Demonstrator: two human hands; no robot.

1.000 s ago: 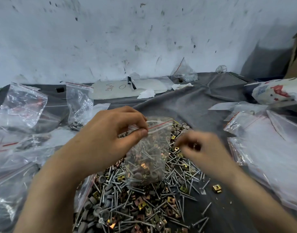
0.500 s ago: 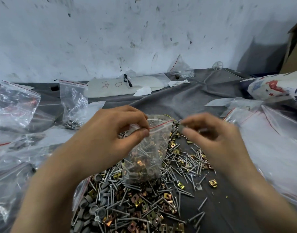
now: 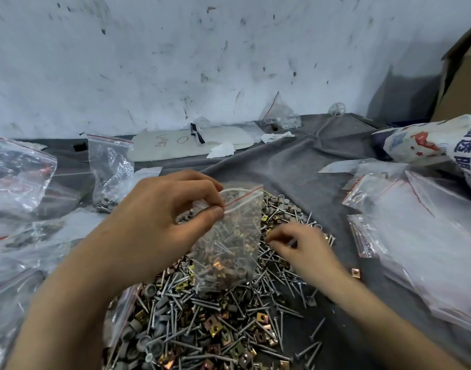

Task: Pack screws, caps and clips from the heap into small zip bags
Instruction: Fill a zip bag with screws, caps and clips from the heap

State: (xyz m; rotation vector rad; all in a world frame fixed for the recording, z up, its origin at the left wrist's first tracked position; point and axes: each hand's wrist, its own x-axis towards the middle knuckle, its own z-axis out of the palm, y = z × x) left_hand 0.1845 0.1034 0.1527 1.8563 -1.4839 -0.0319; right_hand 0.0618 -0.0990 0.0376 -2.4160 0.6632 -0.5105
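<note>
You are pinching the zip bag (image 3: 229, 241) at the left corner of its mouth, with the thumb and forefinger of your left hand (image 3: 159, 222) clamped together on the red-lined seal strip. The bag is clear and crinkled, and its mouth is gaping open. It is hanging upright over the middle of the heap (image 3: 202, 329), loaded with silver screws (image 3: 223, 245) and brass-coloured clips (image 3: 218, 265). Its bottom is reaching down to the heap (whether it is resting there I cannot tell).

Your left forearm is coming in over the heap's near-left side, back of the hand up. Your right hand (image 3: 301, 247) is lying low on the heap's right side, palm down. Its fingers are curling toward the screws just right of the bag; it is blurred, so I cannot tell whether it is pinching anything.

The heap is mixing screws, clips and round grey caps (image 3: 150, 289) on a grey cloth (image 3: 295, 166). Crumpled clear bags (image 3: 18, 177) are lying left of the heap, and flat empty bags (image 3: 429, 236) are lying right of it.
</note>
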